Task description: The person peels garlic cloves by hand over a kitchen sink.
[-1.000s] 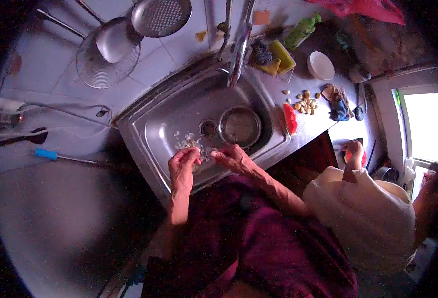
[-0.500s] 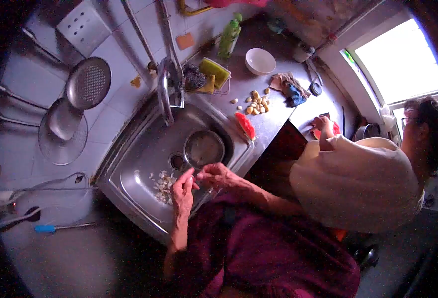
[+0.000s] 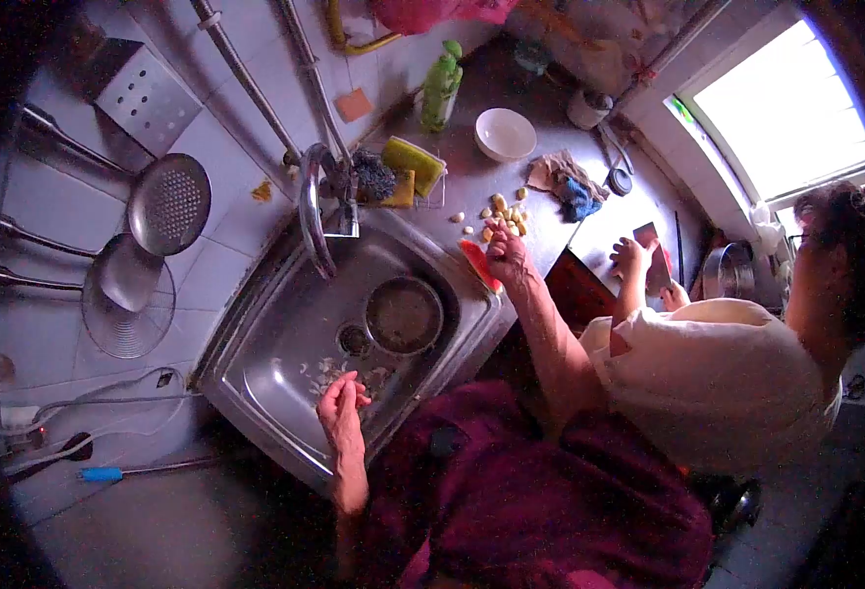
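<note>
My left hand (image 3: 342, 404) is over the near left part of the steel sink (image 3: 285, 294), with thumb and fingers pressed together; what they hold, if anything, is too small to tell. Scraps of pale peel (image 3: 319, 375) lie in the sink beneath it. At the counter right of the sink, my right hand (image 3: 507, 251) reaches to the pile of pale yellow cloves (image 3: 503, 208), its fingers curled at the near edge of the pile. Whether it grips a clove is unclear. Beside it lies a red melon slice (image 3: 477, 263), partly covered by my hand.
A round metal bowl (image 3: 403, 314) sits in the sink below the faucet (image 3: 313, 211). Behind are sponges (image 3: 413, 167), a green bottle (image 3: 440, 90), a white bowl (image 3: 505, 134) and a cloth (image 3: 572, 187). At right a co-worker (image 3: 717, 393) handles a blade (image 3: 656, 260).
My right hand has left my left hand and moved away to the clove pile. My left hand has shifted slightly left and down. The co-worker's hands have moved, and a blade now shows.
</note>
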A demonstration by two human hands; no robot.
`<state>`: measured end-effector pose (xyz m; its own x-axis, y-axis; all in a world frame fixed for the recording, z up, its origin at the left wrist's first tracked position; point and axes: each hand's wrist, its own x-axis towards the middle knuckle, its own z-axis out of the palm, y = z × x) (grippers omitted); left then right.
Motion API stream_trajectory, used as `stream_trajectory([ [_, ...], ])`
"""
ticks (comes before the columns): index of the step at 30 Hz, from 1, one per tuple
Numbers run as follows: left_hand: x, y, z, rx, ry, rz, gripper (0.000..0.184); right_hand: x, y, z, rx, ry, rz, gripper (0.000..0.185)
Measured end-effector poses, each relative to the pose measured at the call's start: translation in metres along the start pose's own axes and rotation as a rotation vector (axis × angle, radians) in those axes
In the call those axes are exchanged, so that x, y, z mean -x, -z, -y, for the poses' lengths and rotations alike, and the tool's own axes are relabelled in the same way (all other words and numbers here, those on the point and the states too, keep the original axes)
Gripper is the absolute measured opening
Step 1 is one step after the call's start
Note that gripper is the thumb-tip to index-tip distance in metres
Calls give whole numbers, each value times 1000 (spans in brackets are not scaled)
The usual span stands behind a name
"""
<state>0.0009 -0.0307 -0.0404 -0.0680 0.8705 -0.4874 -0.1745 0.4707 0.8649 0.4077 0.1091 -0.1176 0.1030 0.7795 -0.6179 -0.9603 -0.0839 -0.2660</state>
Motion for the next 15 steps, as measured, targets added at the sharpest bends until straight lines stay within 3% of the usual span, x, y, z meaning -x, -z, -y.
stream_trajectory([
  [3, 2, 2, 5, 16, 44, -28, 26, -5, -5, -4, -82, 124, -96, 22],
  [6, 5, 2, 6, 30, 28, -21, 25, 13, -7, -22, -100, 134, 107, 22],
  [8, 7, -1, 0, -34, -24, -31, 24, 62, -50, -56, 127, 26, 101, 27],
  [9, 7, -4, -5, -102, -78, -32, 23, 72, -49, -77, 275, 47, 172, 33],
  [10, 5, -7, -10, -101, -76, -38, 23, 65, -26, -89, 322, -73, 362, 41],
  [11, 4, -10, -15, -146, -109, -33, 22, 97, -52, -112, 349, -126, 250, 50],
  [12, 5, -14, -22, -192, -136, -39, 22, 112, -61, -133, 265, -217, 333, 59],
  [15, 11, -25, -37, -249, -253, -31, 20, 152, -83, -170, 143, -432, 282, 66],
])
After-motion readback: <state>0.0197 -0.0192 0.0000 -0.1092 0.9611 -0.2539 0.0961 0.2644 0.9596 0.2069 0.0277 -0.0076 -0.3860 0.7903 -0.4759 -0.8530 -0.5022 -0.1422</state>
